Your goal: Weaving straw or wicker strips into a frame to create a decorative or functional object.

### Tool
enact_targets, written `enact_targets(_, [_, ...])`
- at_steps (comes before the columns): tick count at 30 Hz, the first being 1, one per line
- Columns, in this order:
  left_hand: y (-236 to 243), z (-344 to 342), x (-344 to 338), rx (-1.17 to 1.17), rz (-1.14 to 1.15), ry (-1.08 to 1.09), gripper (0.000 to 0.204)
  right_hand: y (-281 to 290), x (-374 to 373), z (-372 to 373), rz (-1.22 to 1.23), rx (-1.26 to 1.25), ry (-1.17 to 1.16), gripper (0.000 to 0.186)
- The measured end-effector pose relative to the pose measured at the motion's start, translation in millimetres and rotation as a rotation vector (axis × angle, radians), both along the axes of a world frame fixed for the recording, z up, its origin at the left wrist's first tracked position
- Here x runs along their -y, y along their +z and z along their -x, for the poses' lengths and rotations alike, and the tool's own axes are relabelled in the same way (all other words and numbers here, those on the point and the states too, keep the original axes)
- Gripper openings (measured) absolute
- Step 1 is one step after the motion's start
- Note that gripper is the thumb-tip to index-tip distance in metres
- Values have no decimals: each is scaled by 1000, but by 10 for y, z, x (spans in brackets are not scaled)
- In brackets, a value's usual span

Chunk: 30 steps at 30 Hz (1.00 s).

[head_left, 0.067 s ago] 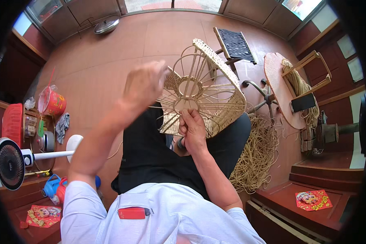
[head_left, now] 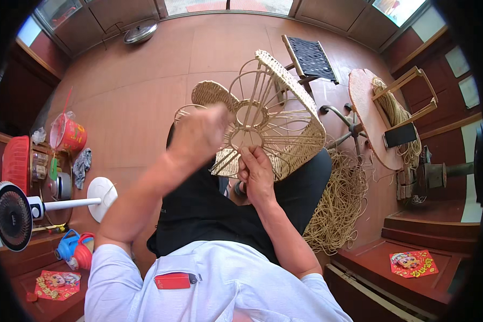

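Observation:
A half-woven straw-coloured rope piece [head_left: 300, 153] rests across my lap, with woven side panels, bare cord spokes and two round rings [head_left: 251, 115] at its middle. My right hand [head_left: 256, 169] is closed at the near ring, thumb and fingertips pinching a thin cord there. To the left, my left hand [head_left: 201, 129] is raised over the woven piece, blurred by motion. Its fingers look curled; whatever they hold is hidden. Behind it shows a rounded woven flap [head_left: 213, 92].
Loose rope [head_left: 338, 209] lies heaped right of my knee. Beyond stand a dark woven stool [head_left: 311, 58] and a tilted round board [head_left: 362, 99] with a rope bundle. At left are a fan [head_left: 13, 217], a red bucket [head_left: 72, 137] and a blue jug [head_left: 67, 246]. A pan lid [head_left: 140, 33] lies far off.
My left hand has moved down and slightly right, uncovering the rounded woven flap behind it. My right hand keeps its pinch at the near ring.

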<state>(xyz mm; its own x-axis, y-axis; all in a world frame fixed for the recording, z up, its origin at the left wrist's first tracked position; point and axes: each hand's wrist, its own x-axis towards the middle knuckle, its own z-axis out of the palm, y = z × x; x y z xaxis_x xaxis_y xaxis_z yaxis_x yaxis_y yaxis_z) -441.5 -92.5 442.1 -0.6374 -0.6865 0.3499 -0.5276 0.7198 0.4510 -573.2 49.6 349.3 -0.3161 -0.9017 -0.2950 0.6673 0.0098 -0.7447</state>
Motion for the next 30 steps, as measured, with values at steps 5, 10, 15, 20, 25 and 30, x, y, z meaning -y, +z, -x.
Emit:
enact_targets(5, [-402,159,-549,-63,-339,21,21,86,-386,-107,-135,-321,99,19])
enact_targets(10, [-576,118,-554,-80,-200,3,15,198,-805,-55,-124,-802,298,10])
enact_targets(15, [-278,-29,-527,-86,-204,-136,12,550,-415,398,280,-1783,-232,29])
enact_targets(20, [241,-124,-335,-134,-536,-246,23,600,238,649,449,-1946,-274,30])
enact_targets(25, [619,-126,-69,-369,-909,-285,34,408,575,789,355,-1872,-115,19])
enact_targets(30, [1036,-108,68,-429,-946,-314,37,368,694,806,380,-1805,-134,17])
